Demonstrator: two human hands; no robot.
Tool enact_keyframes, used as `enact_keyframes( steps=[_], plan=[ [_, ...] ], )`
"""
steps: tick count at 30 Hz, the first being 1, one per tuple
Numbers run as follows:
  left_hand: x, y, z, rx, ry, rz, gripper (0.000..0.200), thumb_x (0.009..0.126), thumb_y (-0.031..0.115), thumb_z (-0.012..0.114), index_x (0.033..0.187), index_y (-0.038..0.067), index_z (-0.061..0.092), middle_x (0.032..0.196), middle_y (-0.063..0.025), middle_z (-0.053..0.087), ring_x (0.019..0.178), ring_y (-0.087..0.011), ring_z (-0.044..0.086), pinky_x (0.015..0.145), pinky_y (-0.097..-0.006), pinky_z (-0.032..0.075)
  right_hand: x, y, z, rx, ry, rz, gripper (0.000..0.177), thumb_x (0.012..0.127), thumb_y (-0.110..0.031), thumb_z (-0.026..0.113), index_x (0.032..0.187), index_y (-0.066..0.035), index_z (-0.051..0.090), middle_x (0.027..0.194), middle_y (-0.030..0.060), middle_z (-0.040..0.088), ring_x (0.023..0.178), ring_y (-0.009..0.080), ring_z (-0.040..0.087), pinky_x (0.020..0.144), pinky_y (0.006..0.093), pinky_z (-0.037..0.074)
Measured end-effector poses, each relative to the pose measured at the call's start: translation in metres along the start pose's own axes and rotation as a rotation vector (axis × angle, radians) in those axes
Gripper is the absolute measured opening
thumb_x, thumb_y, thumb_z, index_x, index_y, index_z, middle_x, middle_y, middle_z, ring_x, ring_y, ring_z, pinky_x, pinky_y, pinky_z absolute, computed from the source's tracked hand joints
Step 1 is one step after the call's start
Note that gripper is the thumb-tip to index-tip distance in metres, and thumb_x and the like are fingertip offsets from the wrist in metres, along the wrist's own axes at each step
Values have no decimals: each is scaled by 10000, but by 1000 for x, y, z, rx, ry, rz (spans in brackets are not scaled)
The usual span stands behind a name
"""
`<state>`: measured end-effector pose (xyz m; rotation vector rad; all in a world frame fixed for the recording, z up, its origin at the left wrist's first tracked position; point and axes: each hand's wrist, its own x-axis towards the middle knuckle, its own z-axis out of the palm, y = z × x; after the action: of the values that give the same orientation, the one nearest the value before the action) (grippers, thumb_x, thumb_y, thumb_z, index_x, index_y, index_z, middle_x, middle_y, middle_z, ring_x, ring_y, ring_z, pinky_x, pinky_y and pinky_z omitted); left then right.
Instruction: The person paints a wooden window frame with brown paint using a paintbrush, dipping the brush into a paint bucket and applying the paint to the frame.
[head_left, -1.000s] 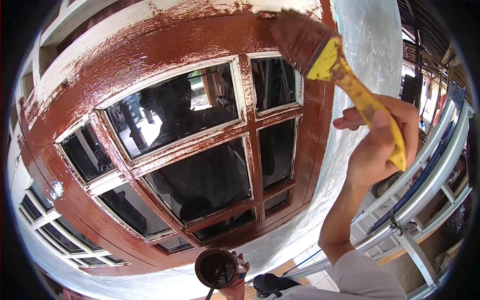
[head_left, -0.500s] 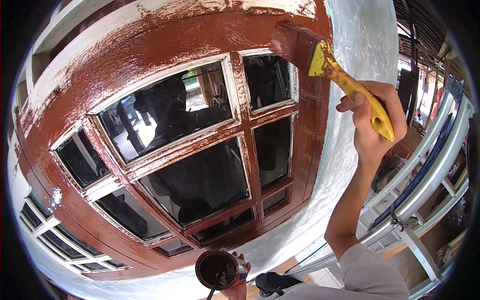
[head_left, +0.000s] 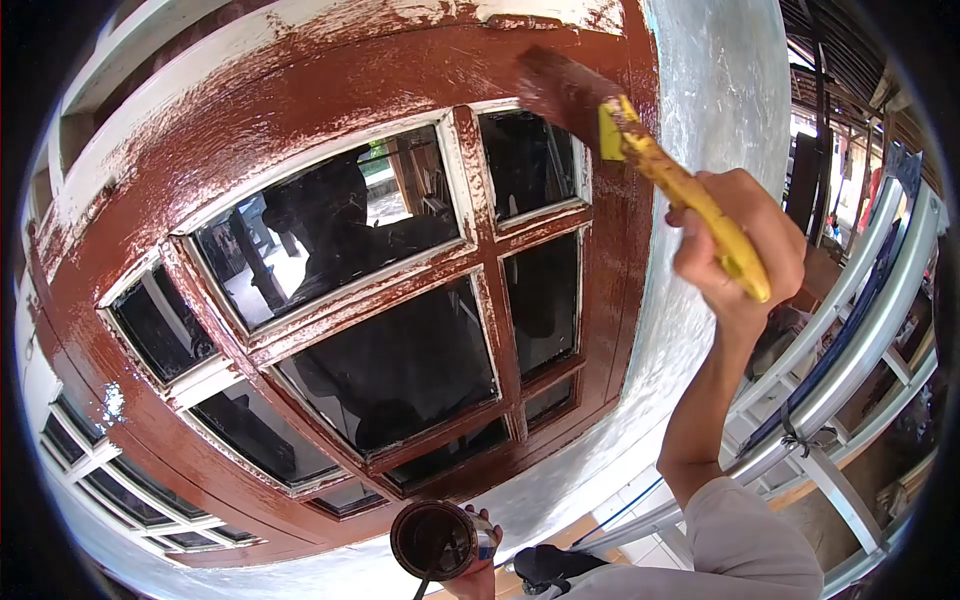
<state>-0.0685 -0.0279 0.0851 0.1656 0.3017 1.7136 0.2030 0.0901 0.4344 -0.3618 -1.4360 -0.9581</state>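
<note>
My right hand [head_left: 745, 240] is closed around the yellow handle of a paintbrush [head_left: 690, 190]. The brush's dark bristles, loaded with brown paint, lie against the upper frame of a paned window [head_left: 330, 100]. Red-brown paint covers most of this frame, with streaks of white showing along the top and on the bars between the panes. Low in the view my left hand [head_left: 483, 570] grips a paint can [head_left: 400, 540] from its right side. A thin dark stick [head_left: 430, 580] leans out of the can, and dark brown paint coats its inside.
A pale blue-grey wall [head_left: 715, 110] borders the window on the right. Metal ladder rails [head_left: 850, 370] stand at the right, with a dark strap tied on. Another window with white bars [head_left: 120, 480] shows at the lower left.
The brush has slid left along the upper frame, and my right hand has tilted and shifted slightly down with it. The can in my left hand stays in place.
</note>
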Motion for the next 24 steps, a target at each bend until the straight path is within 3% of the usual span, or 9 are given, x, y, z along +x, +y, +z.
enact_keyframes(
  steps=[2, 6, 7, 9, 16, 19, 20, 24],
  plan=[
    [0, 1, -2, 1, 11, -2, 698, 823, 606, 544, 1303, 103, 487, 1275, -194, 502, 1218, -403, 456, 936, -563, 424, -3, 4, -8, 94, 25, 134, 111, 667, 61, 642, 775, 49, 619, 696, 121, 631, 551, 168, 599, 492, 268, 475],
    [0, 3, -4, -2, 32, -8, 697, 826, 609, 536, 1303, 102, 486, 1272, -196, 501, 1213, -403, 461, 931, -564, 430, 0, -2, -4, 118, -19, -22, 157, 809, 70, 548, 960, 101, 521, 828, 243, 631, 668, 272, 664, 602, 340, 558],
    [0, 3, -4, -2, 38, -11, 697, 827, 610, 534, 1302, 102, 485, 1271, -196, 501, 1212, -403, 463, 929, -565, 432, 6, -3, 3, 72, -27, -135, 144, 782, 62, 582, 918, 92, 545, 804, 230, 632, 667, 272, 664, 584, 329, 549],
    [0, 3, -4, -6, 51, -14, 697, 828, 611, 530, 1302, 102, 485, 1270, -197, 500, 1209, -403, 465, 926, -566, 435, 7, -8, 12, 42, -13, -124, 255, 587, 87, 690, 834, 50, 635, 736, 128, 630, 584, 217, 610, 511, 270, 476],
    [-4, 8, 13, -78, 132, -32, 697, 833, 617, 516, 1301, 101, 482, 1265, -199, 498, 1200, -403, 475, 917, -569, 445, 1, 5, -10, -12, -100, -43, 249, 601, 108, 658, 838, 37, 630, 741, 118, 625, 601, 206, 599, 551, 266, 473],
    [-6, 9, 25, -96, 168, -40, 697, 835, 619, 510, 1300, 101, 481, 1263, -200, 497, 1196, -402, 478, 913, -570, 450, 0, 11, -17, 59, -9, 80, 233, 618, 108, 647, 841, 43, 625, 776, 126, 640, 631, 191, 610, 597, 262, 483],
    [-4, 7, 19, -55, 128, -20, 699, 834, 620, 510, 1301, 101, 480, 1266, -200, 494, 1198, -402, 477, 914, -570, 449, 2, 8, -19, 79, 5, 151, 244, 630, 103, 645, 867, 47, 628, 799, 132, 649, 675, 190, 624, 632, 261, 489],
    [0, 2, -4, 62, 18, 32, 708, 829, 624, 513, 1306, 102, 477, 1281, -197, 484, 1204, -403, 471, 921, -571, 443, 11, 2, -10, 190, 18, 114, 295, 621, 82, 658, 912, 34, 644, 843, 141, 652, 721, 209, 626, 650, 274, 490]
  ],
)
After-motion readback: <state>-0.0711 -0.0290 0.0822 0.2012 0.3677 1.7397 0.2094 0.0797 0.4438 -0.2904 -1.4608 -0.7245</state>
